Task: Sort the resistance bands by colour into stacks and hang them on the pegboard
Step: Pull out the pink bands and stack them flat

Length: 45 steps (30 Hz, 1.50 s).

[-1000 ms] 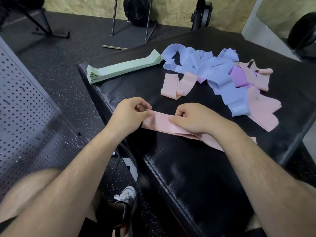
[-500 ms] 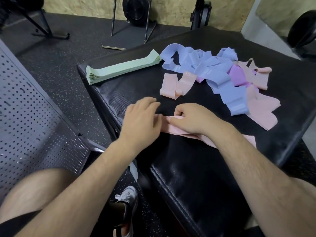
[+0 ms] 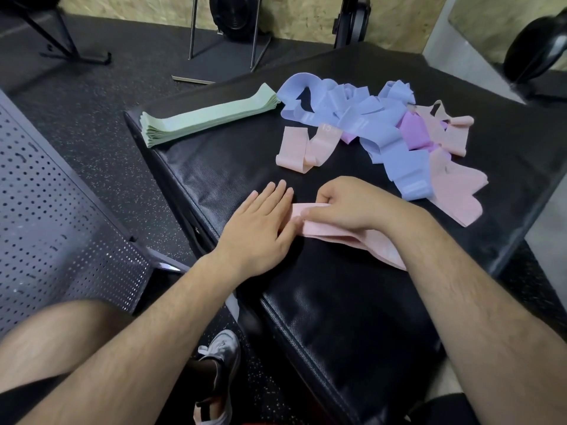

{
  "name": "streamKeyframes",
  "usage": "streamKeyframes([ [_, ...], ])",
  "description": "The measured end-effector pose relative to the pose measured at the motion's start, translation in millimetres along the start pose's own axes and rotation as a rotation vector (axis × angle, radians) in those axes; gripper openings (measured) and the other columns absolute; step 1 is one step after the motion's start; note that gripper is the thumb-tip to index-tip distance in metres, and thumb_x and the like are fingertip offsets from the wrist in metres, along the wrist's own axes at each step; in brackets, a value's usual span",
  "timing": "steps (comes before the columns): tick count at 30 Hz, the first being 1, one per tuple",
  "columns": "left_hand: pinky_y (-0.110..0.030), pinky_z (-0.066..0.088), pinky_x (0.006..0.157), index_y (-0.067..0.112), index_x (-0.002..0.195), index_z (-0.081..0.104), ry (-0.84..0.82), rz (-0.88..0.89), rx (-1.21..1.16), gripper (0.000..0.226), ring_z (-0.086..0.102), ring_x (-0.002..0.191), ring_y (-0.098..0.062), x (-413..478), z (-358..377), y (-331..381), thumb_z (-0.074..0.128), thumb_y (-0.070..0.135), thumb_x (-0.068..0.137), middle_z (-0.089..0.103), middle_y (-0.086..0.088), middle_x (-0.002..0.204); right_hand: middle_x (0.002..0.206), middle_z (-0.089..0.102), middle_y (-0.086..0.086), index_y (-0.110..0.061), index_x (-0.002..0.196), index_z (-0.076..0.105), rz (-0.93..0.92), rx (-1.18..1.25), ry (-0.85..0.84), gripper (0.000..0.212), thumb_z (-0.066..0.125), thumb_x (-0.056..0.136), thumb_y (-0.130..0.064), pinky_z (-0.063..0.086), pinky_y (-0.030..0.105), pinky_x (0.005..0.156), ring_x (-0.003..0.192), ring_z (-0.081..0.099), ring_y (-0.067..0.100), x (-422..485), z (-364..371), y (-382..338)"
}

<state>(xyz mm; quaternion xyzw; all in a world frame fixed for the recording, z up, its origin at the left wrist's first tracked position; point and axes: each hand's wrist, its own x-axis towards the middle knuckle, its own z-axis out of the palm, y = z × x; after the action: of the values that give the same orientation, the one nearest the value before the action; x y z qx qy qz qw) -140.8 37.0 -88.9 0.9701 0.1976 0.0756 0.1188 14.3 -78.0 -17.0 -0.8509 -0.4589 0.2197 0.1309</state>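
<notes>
- Touches pink band point(image 3: 337, 237) end with left grip point(image 3: 260, 222), fingers straight.
- Pinches same band with right grip point(image 3: 346, 207), fingers curled.
- Green stack point(image 3: 208, 118) well beyond left grip.

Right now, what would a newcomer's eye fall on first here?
Two bare hands on the black padded top: the left hand lies flat at the end of a pink band, which the right hand grips. Behind them sprawls a tangled pile of blue, purple and pink bands, with a neat green stack to its left.
</notes>
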Motion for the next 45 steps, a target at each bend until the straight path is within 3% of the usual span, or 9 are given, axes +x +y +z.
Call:
streamKeyframes([
  [5, -0.028, -0.006, 0.123, 0.022, 0.16, 0.012, -0.007, -0.005, 0.012, 0.088, -0.006, 0.152, -0.004, 0.3, -1.3, 1.7, 0.01, 0.077, 0.09, 0.001, 0.009, 0.167, 0.066, 0.055, -0.008, -0.019, 0.076, 0.067, 0.009, -0.001, -0.074, 0.032, 0.072, 0.084, -0.049, 0.037, 0.029, 0.059, 0.062, 0.05, 0.012, -7.6, -11.4, 4.8],
  [12, -0.026, -0.007, 0.122, 0.023, 0.159, 0.015, 0.011, -0.017, 0.018, 0.096, -0.002, 0.152, -0.005, -0.2, -2.0, 3.4, 0.006, 0.079, 0.083, 0.003, 0.009, 0.166, 0.07, 0.058, -0.006, -0.02, 0.071, 0.067, 0.048, -0.028, -0.14, 0.032, 0.074, 0.085, -0.049, 0.039, 0.029, 0.061, 0.067, 0.052, 0.013, -17.2, -26.5, 26.3],
  [20, -0.028, -0.003, 0.124, 0.02, 0.159, 0.015, -0.027, -0.012, -0.052, 0.078, -0.001, 0.152, -0.006, 1.4, -10.0, 4.7, 0.031, 0.065, 0.097, 0.005, 0.007, 0.166, 0.083, 0.068, 0.002, -0.02, 0.073, 0.067, 0.105, -0.076, -0.104, 0.038, 0.074, 0.079, -0.057, 0.044, 0.032, 0.064, 0.07, 0.057, 0.016, -15.0, -14.6, 32.9],
  [24, -0.033, 0.004, 0.125, 0.016, 0.153, 0.036, 0.159, 0.01, 0.048, 0.064, 0.016, 0.152, -0.014, 2.6, -11.0, 12.6, 0.03, 0.052, 0.101, 0.028, 0.0, 0.162, 0.078, 0.063, 0.001, -0.019, 0.072, 0.066, 0.101, -0.075, -0.102, 0.037, 0.073, 0.08, -0.055, 0.041, 0.031, 0.061, 0.067, 0.054, 0.016, -15.1, -13.5, 32.9],
  [27, -0.039, 0.014, 0.124, 0.007, 0.141, 0.054, 0.26, 0.153, 0.131, 0.055, 0.032, 0.147, -0.023, 3.2, -4.0, 33.5, 0.035, 0.039, 0.1, 0.044, -0.008, 0.154, 0.07, 0.06, -0.002, -0.02, 0.07, 0.065, 0.097, -0.07, -0.087, 0.034, 0.073, 0.081, -0.052, 0.04, 0.03, 0.059, 0.065, 0.054, 0.016, -15.3, -13.3, 32.6],
  [30, -0.035, 0.01, 0.124, 0.011, 0.15, 0.042, 0.12, 0.205, 0.005, 0.062, 0.02, 0.151, -0.017, 3.7, 8.2, 50.8, 0.022, 0.045, 0.102, 0.032, -0.002, 0.161, 0.063, 0.054, -0.003, -0.019, 0.069, 0.062, 0.092, -0.076, -0.072, 0.033, 0.071, 0.083, -0.048, 0.037, 0.03, 0.057, 0.062, 0.05, 0.017, -16.2, -11.1, 32.3],
  [34, -0.026, -0.005, 0.121, 0.019, 0.158, 0.022, 0.01, 0.176, -0.021, 0.074, 0.004, 0.153, -0.01, 5.5, 16.9, 51.5, 0.002, 0.055, 0.096, 0.012, 0.006, 0.166, 0.073, 0.062, 0.001, -0.019, 0.083, 0.07, 0.053, -0.071, -0.09, 0.033, 0.069, 0.084, -0.052, 0.042, 0.033, 0.062, 0.066, 0.054, 0.017, -22.0, -14.1, 38.3],
  [38, -0.026, -0.006, 0.122, 0.021, 0.159, 0.018, -0.008, 0.165, -0.012, 0.079, 0.001, 0.153, -0.008, 6.0, 15.9, 52.1, -0.003, 0.058, 0.093, 0.009, 0.008, 0.166, 0.076, 0.065, -0.002, -0.025, 0.081, 0.07, 0.029, -0.04, -0.094, 0.027, 0.071, 0.085, -0.052, 0.043, 0.03, 0.061, 0.069, 0.056, 0.014, -28.2, -17.1, 42.4],
  [45, -0.026, -0.006, 0.122, 0.023, 0.159, 0.016, -0.028, 0.148, 0.002, 0.077, 0.0, 0.153, -0.006, 6.5, 15.5, 52.6, -0.002, 0.057, 0.092, 0.007, 0.01, 0.166, 0.069, 0.058, -0.002, -0.021, 0.071, 0.065, 0.071, -0.057, -0.054, 0.033, 0.072, 0.085, -0.05, 0.042, 0.031, 0.062, 0.066, 0.054, 0.016, -36.9, -25.3, 48.0],
])
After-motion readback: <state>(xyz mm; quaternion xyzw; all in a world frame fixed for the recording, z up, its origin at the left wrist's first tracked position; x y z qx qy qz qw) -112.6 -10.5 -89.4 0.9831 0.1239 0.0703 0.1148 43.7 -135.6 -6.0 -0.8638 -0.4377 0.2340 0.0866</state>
